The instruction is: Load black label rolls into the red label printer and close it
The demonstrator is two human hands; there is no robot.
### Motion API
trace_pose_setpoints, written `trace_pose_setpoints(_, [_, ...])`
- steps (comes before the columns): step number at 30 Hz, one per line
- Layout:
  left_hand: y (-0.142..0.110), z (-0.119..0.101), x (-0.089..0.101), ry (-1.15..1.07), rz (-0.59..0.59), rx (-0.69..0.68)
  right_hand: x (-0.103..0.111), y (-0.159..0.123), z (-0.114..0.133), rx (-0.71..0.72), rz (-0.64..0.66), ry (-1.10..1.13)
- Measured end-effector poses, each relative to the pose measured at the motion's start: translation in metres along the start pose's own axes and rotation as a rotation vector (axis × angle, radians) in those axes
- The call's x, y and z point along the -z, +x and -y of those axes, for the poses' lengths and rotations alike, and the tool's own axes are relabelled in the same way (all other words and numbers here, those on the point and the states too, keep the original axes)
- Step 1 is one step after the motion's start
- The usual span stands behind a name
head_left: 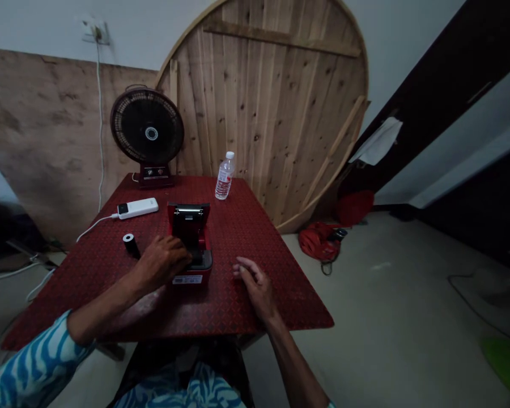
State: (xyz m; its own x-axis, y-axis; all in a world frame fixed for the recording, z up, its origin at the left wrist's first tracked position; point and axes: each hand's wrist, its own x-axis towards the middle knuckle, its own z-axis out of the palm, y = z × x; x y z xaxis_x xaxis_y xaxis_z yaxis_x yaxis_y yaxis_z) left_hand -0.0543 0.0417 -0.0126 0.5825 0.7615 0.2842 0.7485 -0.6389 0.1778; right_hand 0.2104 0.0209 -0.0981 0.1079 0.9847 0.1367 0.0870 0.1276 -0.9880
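A small red and black printer (190,279) stands on the table with its lid (188,212) raised. My left hand (165,258) reaches over its left side, fingers bent together and tips down in the open compartment. Whatever the fingertips grip is hidden in the dark interior. Left of that hand, a roll (131,246) with a black side and a white end stands on the tabletop. To the right of the printer, my right hand (257,287) hovers over or rests on the table, its fingers loosely extended and nothing in them.
The red patterned table (255,226) carries a fan (148,127), a white power bank (138,208) with a cable, and a water bottle (224,178). A round wooden tabletop (276,102) leans on the wall behind. A red bag (318,242) lies on the floor.
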Motion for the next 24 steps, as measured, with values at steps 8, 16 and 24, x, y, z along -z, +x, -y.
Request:
trace_pose_setpoints(8, [-0.021, -0.019, -0.01, 0.141, -0.146, -0.042, -0.075, 0.123, 0.06, 0.271, 0.104, -0.024])
trace_pose_setpoints(16, [-0.04, -0.022, -0.024, 0.036, -0.271, -0.049, -0.062, 0.072, 0.031, 0.504, 0.152, -0.191])
trace_pose_setpoints(24, [-0.044, 0.001, -0.022, -0.025, -0.389, 0.187, -0.061, 0.046, 0.005, 0.538, 0.112, -0.218])
